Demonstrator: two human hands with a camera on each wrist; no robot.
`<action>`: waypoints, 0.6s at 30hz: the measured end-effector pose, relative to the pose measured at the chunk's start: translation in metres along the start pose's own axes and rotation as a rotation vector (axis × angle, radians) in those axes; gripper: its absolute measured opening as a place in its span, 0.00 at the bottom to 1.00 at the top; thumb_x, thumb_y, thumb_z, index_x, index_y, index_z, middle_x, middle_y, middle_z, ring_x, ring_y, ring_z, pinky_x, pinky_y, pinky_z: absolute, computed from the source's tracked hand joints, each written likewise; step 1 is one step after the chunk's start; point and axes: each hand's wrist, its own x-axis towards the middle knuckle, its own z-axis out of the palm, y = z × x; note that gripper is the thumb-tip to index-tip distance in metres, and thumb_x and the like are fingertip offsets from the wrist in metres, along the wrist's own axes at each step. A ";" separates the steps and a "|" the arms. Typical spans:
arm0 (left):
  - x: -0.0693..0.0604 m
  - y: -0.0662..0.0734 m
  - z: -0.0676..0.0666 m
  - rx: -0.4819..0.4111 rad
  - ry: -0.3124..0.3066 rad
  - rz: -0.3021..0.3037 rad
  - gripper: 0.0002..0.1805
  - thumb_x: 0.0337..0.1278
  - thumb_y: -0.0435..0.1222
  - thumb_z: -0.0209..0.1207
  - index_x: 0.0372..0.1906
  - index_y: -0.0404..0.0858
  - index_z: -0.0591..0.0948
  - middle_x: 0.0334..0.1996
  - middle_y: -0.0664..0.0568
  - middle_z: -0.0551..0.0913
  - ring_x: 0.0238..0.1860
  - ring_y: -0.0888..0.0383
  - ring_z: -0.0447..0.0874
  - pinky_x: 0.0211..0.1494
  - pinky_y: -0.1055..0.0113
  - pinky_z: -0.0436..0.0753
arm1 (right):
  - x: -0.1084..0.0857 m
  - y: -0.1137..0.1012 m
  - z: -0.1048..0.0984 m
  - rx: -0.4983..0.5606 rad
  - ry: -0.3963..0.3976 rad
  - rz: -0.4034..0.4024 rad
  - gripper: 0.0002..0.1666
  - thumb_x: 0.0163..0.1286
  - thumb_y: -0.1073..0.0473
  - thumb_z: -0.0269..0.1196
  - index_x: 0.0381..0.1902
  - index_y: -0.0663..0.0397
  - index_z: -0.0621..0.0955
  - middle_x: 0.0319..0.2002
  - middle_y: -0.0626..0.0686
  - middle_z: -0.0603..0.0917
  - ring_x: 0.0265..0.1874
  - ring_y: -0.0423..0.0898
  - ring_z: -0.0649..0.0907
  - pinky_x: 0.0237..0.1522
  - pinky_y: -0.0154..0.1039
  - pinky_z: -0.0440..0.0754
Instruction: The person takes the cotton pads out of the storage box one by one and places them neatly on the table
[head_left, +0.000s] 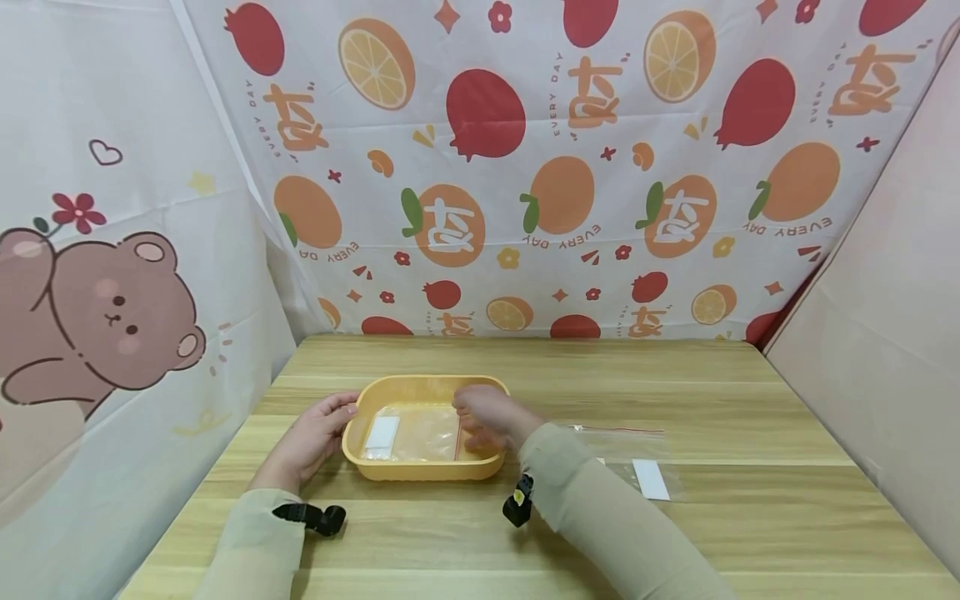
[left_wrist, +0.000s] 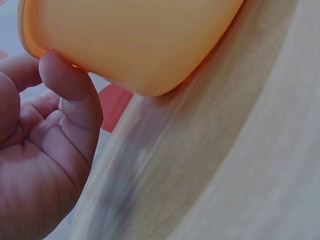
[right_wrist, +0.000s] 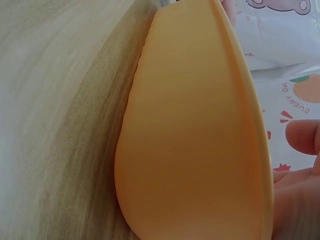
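A yellow plastic basin [head_left: 427,472] stands on the table. Inside lies a clear zip bag [head_left: 426,433] with a red seal strip toward its right end and a white label [head_left: 382,432] at its left. My left hand [head_left: 311,437] holds the basin's left rim; in the left wrist view, the thumb and finger of that hand [left_wrist: 47,150] pinch the edge. Reaching over the right end of the basin is my right hand [head_left: 491,417], near the seal strip, with its fingers blurred. In the right wrist view, the basin wall [right_wrist: 195,120] partly hides that hand [right_wrist: 300,200].
Another clear zip bag [head_left: 618,448] lies on the wooden table [head_left: 750,533] right of the basin, partly behind my right sleeve, with a white label [head_left: 650,480]. Printed cloth hangs behind [head_left: 487,283] and at the left [head_left: 150,167].
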 end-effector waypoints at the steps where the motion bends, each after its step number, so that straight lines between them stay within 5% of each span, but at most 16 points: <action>1: 0.000 0.000 0.000 0.002 -0.001 0.001 0.29 0.82 0.41 0.47 0.74 0.27 0.61 0.66 0.32 0.68 0.52 0.56 0.80 0.49 0.60 0.85 | 0.000 0.000 0.000 0.002 0.003 0.000 0.34 0.77 0.58 0.54 0.75 0.64 0.62 0.71 0.69 0.65 0.69 0.69 0.66 0.52 0.60 0.81; 10: -0.001 0.001 0.000 0.003 -0.003 0.000 0.29 0.82 0.40 0.46 0.74 0.26 0.60 0.66 0.31 0.68 0.51 0.56 0.81 0.49 0.61 0.85 | 0.005 0.006 0.003 0.055 0.003 -0.026 0.34 0.77 0.60 0.52 0.77 0.64 0.60 0.73 0.69 0.62 0.69 0.69 0.65 0.57 0.61 0.77; 18: -0.001 0.002 0.000 0.018 -0.005 0.003 0.30 0.81 0.42 0.47 0.74 0.26 0.60 0.67 0.31 0.67 0.49 0.59 0.82 0.49 0.61 0.85 | 0.009 0.007 0.007 0.078 0.036 -0.014 0.34 0.77 0.59 0.53 0.76 0.65 0.61 0.71 0.70 0.64 0.64 0.66 0.73 0.52 0.56 0.82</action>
